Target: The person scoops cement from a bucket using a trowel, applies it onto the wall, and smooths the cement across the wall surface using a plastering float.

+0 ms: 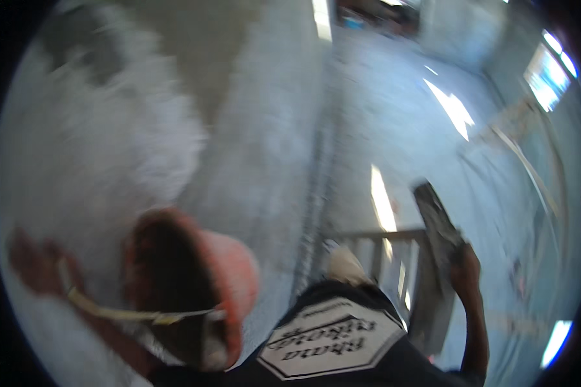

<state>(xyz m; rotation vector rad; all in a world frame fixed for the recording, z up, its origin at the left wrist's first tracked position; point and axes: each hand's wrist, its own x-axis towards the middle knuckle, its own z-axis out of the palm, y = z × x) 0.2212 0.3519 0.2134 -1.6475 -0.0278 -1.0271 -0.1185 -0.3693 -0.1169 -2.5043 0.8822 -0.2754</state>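
Observation:
At the far left, my left hand is smeared by motion against the grey wall, so how its fingers lie is unclear. A thin, pale yellow bucket handle runs across at that wrist. From it hangs an orange-red bucket, tipped sideways with its dark mouth facing the wall. Whether my fingers grip the handle I cannot make out. On the right, my right hand is closed around a long, flat, mortar-stained plastering trowel. The trowel points up and away from me, above the floor and apart from the wall.
Beneath me is a wooden slatted frame, like a ladder or stand. The wall on the left bears darker and lighter patches of plaster. Bright sunlight strips lie on the grey floor. A bent pale strip shows at right.

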